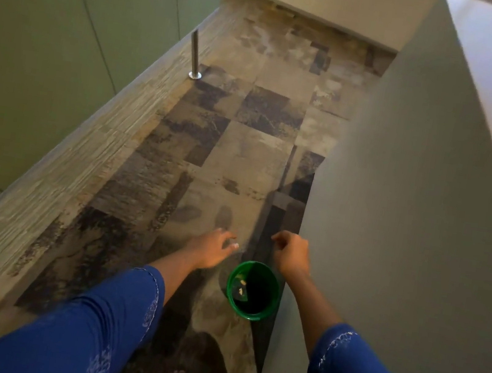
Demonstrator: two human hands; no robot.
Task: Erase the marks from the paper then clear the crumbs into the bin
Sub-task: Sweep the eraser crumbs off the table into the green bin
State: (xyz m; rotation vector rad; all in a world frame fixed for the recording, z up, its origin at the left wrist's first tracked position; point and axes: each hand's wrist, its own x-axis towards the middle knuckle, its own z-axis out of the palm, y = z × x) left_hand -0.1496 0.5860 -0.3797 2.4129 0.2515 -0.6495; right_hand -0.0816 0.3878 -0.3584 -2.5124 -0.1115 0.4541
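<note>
Hovering off the green bin (250, 315) rim: left hand (212, 250) at ten o'clock, splayed, empty; right hand (292, 255) at one o'clock, curled, contents unclear. Risks dropping crumbs onto floor (243, 153).

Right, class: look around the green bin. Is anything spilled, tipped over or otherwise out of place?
Nothing stands out. The green bin stands upright on the tiled floor with a few pale scraps inside, and no crumbs show around it. The floor's dark patches look like the tiles' own pattern.
</note>
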